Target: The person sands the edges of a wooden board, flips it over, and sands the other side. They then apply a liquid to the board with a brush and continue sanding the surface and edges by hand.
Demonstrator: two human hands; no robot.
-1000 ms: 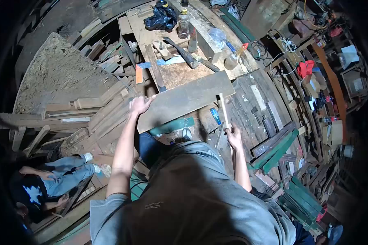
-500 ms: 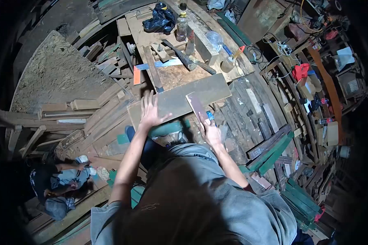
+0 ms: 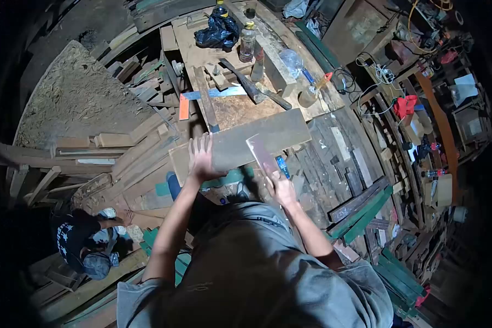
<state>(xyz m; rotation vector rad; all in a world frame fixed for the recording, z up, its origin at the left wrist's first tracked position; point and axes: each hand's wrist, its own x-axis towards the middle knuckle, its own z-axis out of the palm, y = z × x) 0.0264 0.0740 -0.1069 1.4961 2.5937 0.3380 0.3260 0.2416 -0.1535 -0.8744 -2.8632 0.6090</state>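
A long flat board [image 3: 229, 147] lies slanted across the near edge of the workbench. My left hand [image 3: 202, 159] rests on the board's left part with its fingers spread. On the right, my right hand [image 3: 281, 188] is wrapped round the near end of a narrow flat strip [image 3: 262, 155], whose far end overlaps the board. Just beside the strip is a small blue object [image 3: 282, 165]. Beyond the board lie a dark-headed hand tool [image 3: 250, 87] and a square with an orange end [image 3: 184, 107].
Bottles [image 3: 247, 42], a black plastic bag [image 3: 217, 33] and a jar with a brush [image 3: 308, 96] stand on the workbench [image 3: 240, 108]. Another person [image 3: 82, 243] crouches at the lower left. Stacked timber [image 3: 361, 213] lies to the right; red and white cords hang beyond.
The view has shifted slightly, so the bench appears a little lower. My hands keep their places on the board and strip. The other person has leaned and stretched out an arm.
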